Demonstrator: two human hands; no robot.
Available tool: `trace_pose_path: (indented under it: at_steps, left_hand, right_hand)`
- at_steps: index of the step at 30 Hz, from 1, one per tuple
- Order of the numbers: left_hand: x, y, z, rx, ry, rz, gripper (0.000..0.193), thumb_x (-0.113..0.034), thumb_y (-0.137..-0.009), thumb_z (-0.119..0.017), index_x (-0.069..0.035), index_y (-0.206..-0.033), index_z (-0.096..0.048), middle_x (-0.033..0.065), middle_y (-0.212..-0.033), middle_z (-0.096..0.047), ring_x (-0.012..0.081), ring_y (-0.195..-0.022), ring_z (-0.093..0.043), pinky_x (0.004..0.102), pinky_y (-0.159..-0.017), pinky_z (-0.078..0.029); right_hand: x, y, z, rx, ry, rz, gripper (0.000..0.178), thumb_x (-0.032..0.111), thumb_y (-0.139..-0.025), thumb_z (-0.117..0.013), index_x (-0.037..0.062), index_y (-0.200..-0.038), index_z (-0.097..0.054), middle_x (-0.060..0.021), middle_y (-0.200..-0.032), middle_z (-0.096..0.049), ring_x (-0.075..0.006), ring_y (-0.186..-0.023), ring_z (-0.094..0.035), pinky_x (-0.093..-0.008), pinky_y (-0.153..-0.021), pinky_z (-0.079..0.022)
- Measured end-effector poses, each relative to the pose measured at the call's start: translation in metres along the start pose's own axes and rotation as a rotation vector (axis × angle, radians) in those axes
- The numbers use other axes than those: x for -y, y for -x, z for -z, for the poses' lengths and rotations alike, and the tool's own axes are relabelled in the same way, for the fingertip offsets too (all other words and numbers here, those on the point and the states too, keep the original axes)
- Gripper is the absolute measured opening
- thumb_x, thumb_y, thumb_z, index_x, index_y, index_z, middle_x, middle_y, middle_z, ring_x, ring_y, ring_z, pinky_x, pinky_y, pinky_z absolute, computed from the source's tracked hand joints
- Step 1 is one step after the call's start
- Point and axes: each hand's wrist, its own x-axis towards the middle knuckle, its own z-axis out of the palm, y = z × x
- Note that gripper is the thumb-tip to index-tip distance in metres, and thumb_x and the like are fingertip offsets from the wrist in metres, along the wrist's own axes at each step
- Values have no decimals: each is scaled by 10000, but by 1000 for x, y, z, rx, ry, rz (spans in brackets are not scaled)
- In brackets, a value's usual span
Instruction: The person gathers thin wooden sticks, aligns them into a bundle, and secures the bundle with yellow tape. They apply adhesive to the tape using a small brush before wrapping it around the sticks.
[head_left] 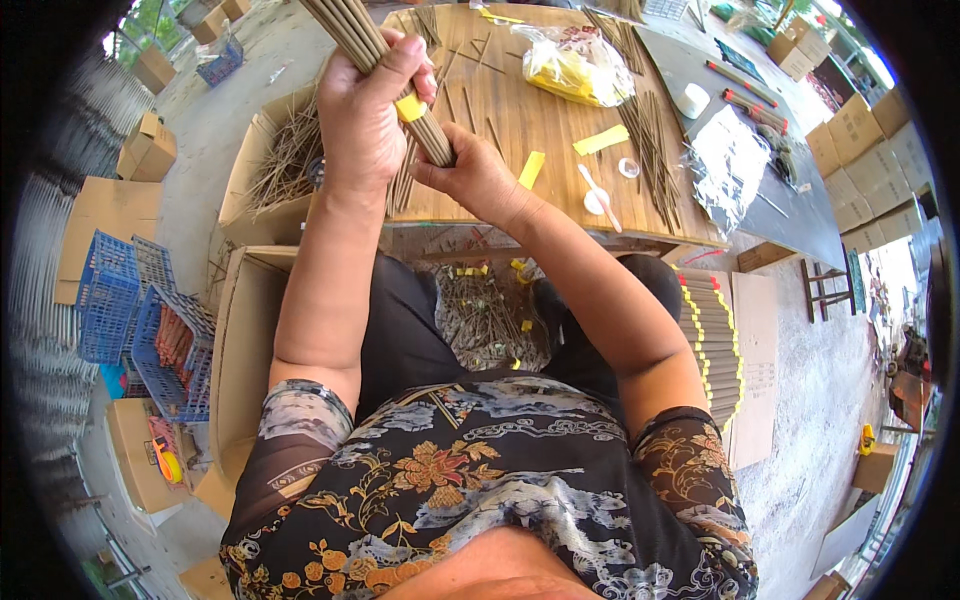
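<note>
A thick bundle of brown incense sticks (345, 28) slants over the table's near left corner, with a yellow paper band (410, 107) round it. My left hand (365, 125) is closed round the bundle just above the band. At the lower end, my right hand (480, 180) grips the stick ends, its thumb along the near side and the other fingers partly hidden. Loose sticks (655, 165) lie across the wooden table (560, 205). Two yellow paper strips (601, 140) rest there too, near a small white dish (596, 202) with a pale spatula-like tool across it.
A plastic bag (578, 65) with yellow contents sits on the table's far side. Left of it stands a carton of loose sticks (285, 160), with an open carton (245, 300) nearer. Banded bundles (712, 350) are stacked at my right. Blue crates (110, 290) stand left.
</note>
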Motion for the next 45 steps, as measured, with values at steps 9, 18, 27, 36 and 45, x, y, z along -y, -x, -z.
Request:
trace_pose_path:
  at_steps: [9, 18, 27, 36, 45]
  left_hand:
    - [34, -28, 16, -90, -110, 64, 125, -73, -770, -633, -62, -812, -516, 41, -695, -535, 128, -595, -508, 239, -544, -416]
    - [42, -31, 12, -143, -201, 21, 151, -112, -776, -643, -50, -778, -504, 46, -668, -530, 110, -542, -484, 230, -505, -408]
    - [-2, -18, -1, -59, 61, 208, 137, -107, -770, -640, -50, -796, -519, 62, -673, -545, 124, -544, -501, 230, -485, -410]
    - [-9, 5, -3, -331, -23, 169, 158, -139, -778, -640, -65, -755, -503, 15, -584, -488, 99, -472, -445, 220, -433, -372]
    - [-14, 24, -25, -293, 39, 181, 169, -149, -783, -644, -45, -787, -510, 5, -548, -451, 73, -405, -395, 198, -375, -346]
  right_hand:
    - [-51, -29, -7, -20, -70, -70, 256, 204, -753, -648, 18, -832, -491, -91, -680, -512, -173, -634, -479, -320, -613, -413]
    - [-57, -36, -13, -22, -12, 45, 247, 224, -797, -603, 33, -887, -476, -112, -717, -522, -216, -703, -518, -334, -661, -429]
    - [35, -17, -1, 65, -386, 56, 207, 138, -792, -618, 11, -901, -496, -25, -730, -529, -87, -652, -509, -227, -587, -432]
    - [38, 32, -15, -172, 351, 4, 280, 260, -811, -590, -9, -804, -513, -179, -590, -526, -317, -567, -545, -364, -549, -426]
    - [42, 55, -2, -3, 234, -62, 277, 249, -790, -611, -11, -836, -529, -171, -622, -543, -281, -617, -576, -361, -569, -439]
